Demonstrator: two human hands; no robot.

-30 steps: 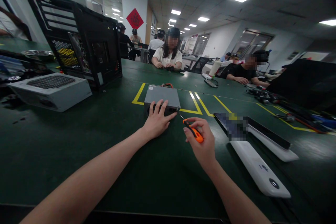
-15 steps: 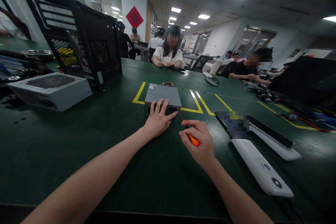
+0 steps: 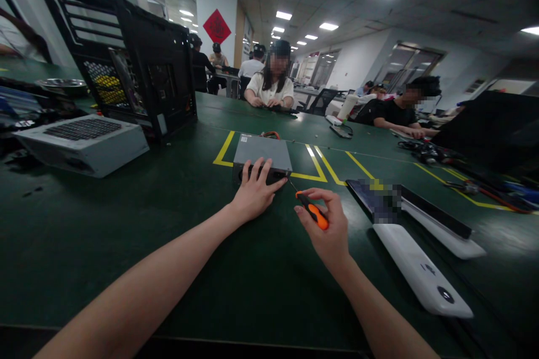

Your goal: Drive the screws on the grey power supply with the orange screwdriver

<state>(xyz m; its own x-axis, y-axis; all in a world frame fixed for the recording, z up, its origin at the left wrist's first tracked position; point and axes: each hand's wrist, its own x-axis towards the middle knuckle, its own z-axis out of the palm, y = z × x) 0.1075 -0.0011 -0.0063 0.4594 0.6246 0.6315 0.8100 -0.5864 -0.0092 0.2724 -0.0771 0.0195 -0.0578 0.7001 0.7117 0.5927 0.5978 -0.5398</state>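
A grey metal box (image 3: 261, 151) with red and orange wires at its back lies inside a yellow-taped square on the green table. My left hand (image 3: 254, 192) rests against its near face, fingers spread on the front edge. My right hand (image 3: 324, 228) is closed round an orange-and-black screwdriver (image 3: 312, 212). Its thin shaft points at the box's near right corner.
A black computer case (image 3: 130, 64) and a grey power supply (image 3: 82, 143) stand at the left. White and black flat panels (image 3: 421, 269) lie to the right. Cables and tools (image 3: 425, 151) lie far right. Other people sit at the table's far side.
My right hand has turned the screwdriver handle back and forth at the box's corner. My left hand has stayed on the box.
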